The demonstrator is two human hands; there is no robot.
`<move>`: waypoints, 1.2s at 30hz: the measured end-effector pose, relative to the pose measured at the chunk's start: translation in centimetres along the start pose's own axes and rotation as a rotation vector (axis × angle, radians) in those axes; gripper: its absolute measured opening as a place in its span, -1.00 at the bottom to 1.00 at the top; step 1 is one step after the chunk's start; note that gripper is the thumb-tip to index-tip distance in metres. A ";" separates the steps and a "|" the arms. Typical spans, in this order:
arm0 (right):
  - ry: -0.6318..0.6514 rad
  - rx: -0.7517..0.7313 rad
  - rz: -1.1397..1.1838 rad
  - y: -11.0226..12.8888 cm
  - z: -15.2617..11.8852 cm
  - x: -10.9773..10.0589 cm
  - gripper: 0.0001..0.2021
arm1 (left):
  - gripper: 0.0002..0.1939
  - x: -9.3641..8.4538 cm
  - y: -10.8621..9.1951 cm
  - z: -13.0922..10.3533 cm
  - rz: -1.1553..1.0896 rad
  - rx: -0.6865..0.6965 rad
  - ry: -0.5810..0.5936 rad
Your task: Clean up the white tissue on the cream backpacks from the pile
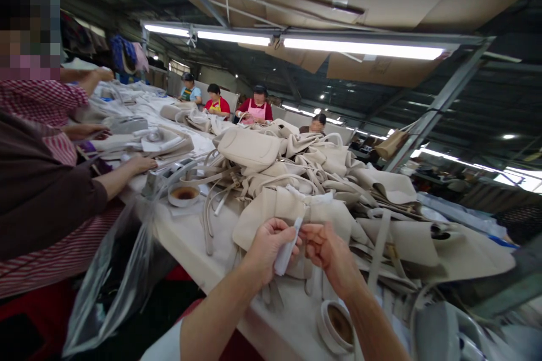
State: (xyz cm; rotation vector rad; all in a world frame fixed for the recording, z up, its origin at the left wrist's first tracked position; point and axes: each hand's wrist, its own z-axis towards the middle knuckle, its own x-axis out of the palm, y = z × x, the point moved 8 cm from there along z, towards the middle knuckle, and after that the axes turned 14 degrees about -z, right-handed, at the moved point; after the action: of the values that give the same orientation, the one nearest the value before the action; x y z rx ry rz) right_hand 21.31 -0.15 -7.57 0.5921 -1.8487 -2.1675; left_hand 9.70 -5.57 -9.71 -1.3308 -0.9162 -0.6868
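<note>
Strip of white material [286,256] is held just below the centre of the frame, gripped between the thumb and curled fingers of the left hand [272,245]. Its long axis is tilted, running from the upper end, at the right, down to the lower end, at the left, so that the upper end is leaned toward the right hand [328,254]. The left hand is the nearer, being in contact with the strip; the right hand is placed just beside the upper end, its fingers bent and its tips pointed left. Whether anything is pinched there, or the strip touched, cannot be told. Behind both hands a beige bag piece [259,215] is seen on the table [186,242], and a dish of brown liquid [324,318] is set at the lower right, beside the right forearm.
</note>
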 end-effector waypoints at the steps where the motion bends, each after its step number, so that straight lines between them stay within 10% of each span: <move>1: 0.031 -0.008 -0.035 0.2 -0.2 0.3 -0.47 | -0.48 0.0 0.0 -0.1 0.009 0.005 0.004; 20: -0.194 -0.072 -0.119 0.8 -1.0 -0.9 -0.55 | -0.61 -0.3 0.2 -0.1 -0.011 -0.105 -0.021; 26: 0.075 0.286 -0.018 -0.9 -1.4 1.9 -0.43 | -0.52 0.0 -0.4 -0.4 0.092 0.045 -0.002; 36: 0.067 0.212 0.086 -0.9 -1.3 2.3 -0.64 | -0.52 0.0 -0.9 -0.6 0.155 0.085 -0.005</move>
State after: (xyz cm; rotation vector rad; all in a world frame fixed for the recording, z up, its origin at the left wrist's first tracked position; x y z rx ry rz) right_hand 19.93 -2.07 -8.98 0.6058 -2.0429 -1.8888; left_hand 9.02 -6.28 -9.30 -1.3128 -0.8273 -0.5198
